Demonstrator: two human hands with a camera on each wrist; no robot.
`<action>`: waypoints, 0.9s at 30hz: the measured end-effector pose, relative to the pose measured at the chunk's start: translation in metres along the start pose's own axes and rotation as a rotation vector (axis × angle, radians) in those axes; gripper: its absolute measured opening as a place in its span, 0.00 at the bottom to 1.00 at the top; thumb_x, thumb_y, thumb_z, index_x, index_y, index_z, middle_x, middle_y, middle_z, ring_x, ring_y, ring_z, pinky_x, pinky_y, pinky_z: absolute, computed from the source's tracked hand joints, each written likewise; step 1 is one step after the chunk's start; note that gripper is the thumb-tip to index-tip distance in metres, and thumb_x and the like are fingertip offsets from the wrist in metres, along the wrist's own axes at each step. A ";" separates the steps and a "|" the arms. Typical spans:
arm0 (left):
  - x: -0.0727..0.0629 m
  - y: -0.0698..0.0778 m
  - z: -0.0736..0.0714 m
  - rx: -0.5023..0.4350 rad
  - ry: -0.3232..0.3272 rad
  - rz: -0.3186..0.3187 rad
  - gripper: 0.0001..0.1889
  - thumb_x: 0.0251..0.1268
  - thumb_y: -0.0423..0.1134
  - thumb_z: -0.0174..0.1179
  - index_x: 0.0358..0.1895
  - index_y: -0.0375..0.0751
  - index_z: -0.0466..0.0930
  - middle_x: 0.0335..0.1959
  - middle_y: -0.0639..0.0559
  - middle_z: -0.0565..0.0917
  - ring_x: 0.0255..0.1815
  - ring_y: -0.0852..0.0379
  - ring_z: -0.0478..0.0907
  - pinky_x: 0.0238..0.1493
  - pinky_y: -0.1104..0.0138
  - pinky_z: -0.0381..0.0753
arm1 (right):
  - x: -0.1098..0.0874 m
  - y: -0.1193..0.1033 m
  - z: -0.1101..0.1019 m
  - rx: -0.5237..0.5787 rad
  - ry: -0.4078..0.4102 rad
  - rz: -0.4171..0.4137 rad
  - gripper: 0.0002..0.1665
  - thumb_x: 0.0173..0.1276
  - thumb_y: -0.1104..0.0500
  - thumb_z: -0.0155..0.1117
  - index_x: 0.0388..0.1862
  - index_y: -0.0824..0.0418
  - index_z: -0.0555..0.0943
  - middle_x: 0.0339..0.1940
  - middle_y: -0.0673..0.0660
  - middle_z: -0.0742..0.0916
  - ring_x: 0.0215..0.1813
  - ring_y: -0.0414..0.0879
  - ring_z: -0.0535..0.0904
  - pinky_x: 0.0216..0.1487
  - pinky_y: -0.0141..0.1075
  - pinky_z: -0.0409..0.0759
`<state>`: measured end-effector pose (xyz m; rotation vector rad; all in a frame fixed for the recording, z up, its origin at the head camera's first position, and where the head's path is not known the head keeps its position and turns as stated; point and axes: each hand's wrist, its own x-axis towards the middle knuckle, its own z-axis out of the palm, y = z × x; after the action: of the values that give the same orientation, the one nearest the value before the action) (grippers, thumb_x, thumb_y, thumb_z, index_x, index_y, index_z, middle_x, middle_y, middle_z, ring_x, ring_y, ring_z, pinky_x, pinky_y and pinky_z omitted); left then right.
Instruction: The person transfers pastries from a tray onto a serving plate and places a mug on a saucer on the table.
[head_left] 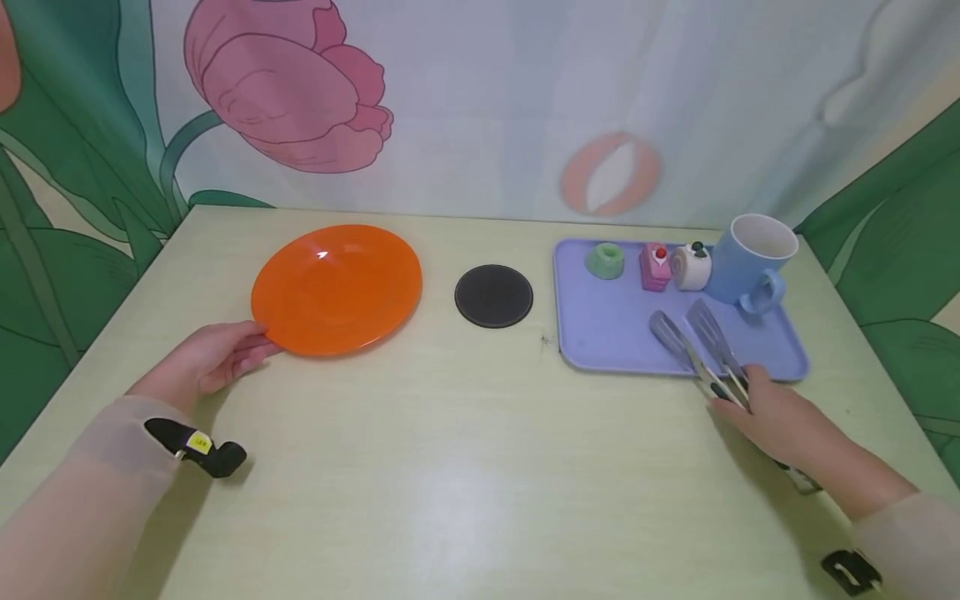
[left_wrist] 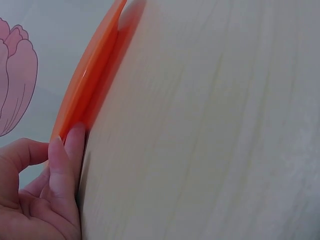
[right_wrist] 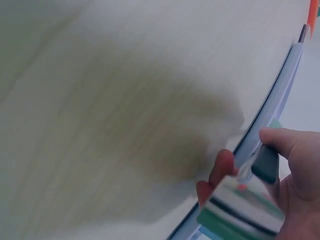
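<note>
At pale wood-grain table, grips silver metal tongs w/ curled R hand, blades spread over lavender rectangular tray; at left, pinches near rim of round glossy orange plate betw. thumb & fingers of L hand. Shows flat round black disc betw. plate & tray; along tray's far side, green ring-shaped piece, pink cake-shaped piece, white roll-shaped piece & light-blue mug. Backed by pale floral curtain.

pale sleeves carry black wrist pieces, the left bearing a yellow label
</note>
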<state>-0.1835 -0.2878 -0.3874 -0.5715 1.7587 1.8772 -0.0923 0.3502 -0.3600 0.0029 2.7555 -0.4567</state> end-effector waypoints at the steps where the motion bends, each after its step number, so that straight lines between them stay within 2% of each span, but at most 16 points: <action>1: 0.000 0.000 0.000 -0.003 -0.002 0.001 0.25 0.71 0.43 0.49 0.67 0.40 0.58 0.30 0.56 0.86 0.37 0.63 0.83 0.43 0.75 0.78 | -0.001 0.001 0.000 0.004 0.002 -0.004 0.42 0.71 0.40 0.48 0.54 0.80 0.53 0.23 0.58 0.70 0.24 0.49 0.69 0.19 0.37 0.66; 3: 0.000 0.000 0.000 -0.003 -0.001 0.003 0.21 0.71 0.43 0.49 0.63 0.41 0.61 0.30 0.56 0.86 0.37 0.63 0.83 0.43 0.75 0.78 | -0.002 0.004 0.000 0.013 0.007 -0.008 0.42 0.71 0.41 0.47 0.55 0.80 0.53 0.24 0.59 0.71 0.24 0.49 0.69 0.19 0.37 0.66; 6: 0.000 0.000 0.001 0.000 0.000 0.005 0.24 0.71 0.43 0.48 0.66 0.40 0.59 0.30 0.56 0.86 0.37 0.63 0.83 0.43 0.75 0.78 | -0.004 0.007 -0.001 0.013 0.012 -0.005 0.42 0.72 0.40 0.44 0.55 0.79 0.52 0.25 0.59 0.71 0.25 0.49 0.69 0.19 0.37 0.66; 10: 0.000 0.001 0.002 0.001 0.006 -0.001 0.34 0.71 0.44 0.49 0.73 0.37 0.44 0.29 0.56 0.85 0.36 0.63 0.83 0.43 0.75 0.78 | -0.006 0.010 -0.003 -0.005 0.028 -0.011 0.44 0.72 0.38 0.40 0.58 0.80 0.51 0.26 0.60 0.73 0.25 0.50 0.69 0.19 0.37 0.66; 16: 0.000 0.002 0.003 0.010 0.016 -0.004 0.35 0.71 0.44 0.49 0.73 0.37 0.44 0.29 0.57 0.85 0.36 0.64 0.83 0.43 0.75 0.77 | -0.009 0.010 -0.006 -0.046 0.083 -0.015 0.44 0.73 0.39 0.36 0.64 0.78 0.48 0.32 0.70 0.78 0.25 0.52 0.72 0.19 0.39 0.68; 22: -0.002 0.002 0.004 0.025 0.016 0.004 0.34 0.71 0.44 0.48 0.73 0.37 0.44 0.29 0.58 0.85 0.36 0.64 0.83 0.43 0.75 0.77 | -0.010 0.007 -0.008 -0.048 0.107 -0.037 0.41 0.73 0.38 0.38 0.64 0.74 0.51 0.33 0.70 0.78 0.26 0.54 0.72 0.19 0.40 0.68; 27: -0.003 0.003 0.004 0.026 0.018 -0.002 0.35 0.71 0.45 0.48 0.73 0.37 0.44 0.29 0.57 0.85 0.36 0.64 0.83 0.44 0.75 0.77 | -0.008 0.006 -0.007 -0.062 0.116 -0.055 0.40 0.73 0.38 0.39 0.62 0.73 0.55 0.37 0.75 0.78 0.32 0.61 0.77 0.23 0.49 0.73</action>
<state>-0.1828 -0.2846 -0.3833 -0.5816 1.7908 1.8509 -0.0871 0.3581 -0.3528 -0.0635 2.8891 -0.3963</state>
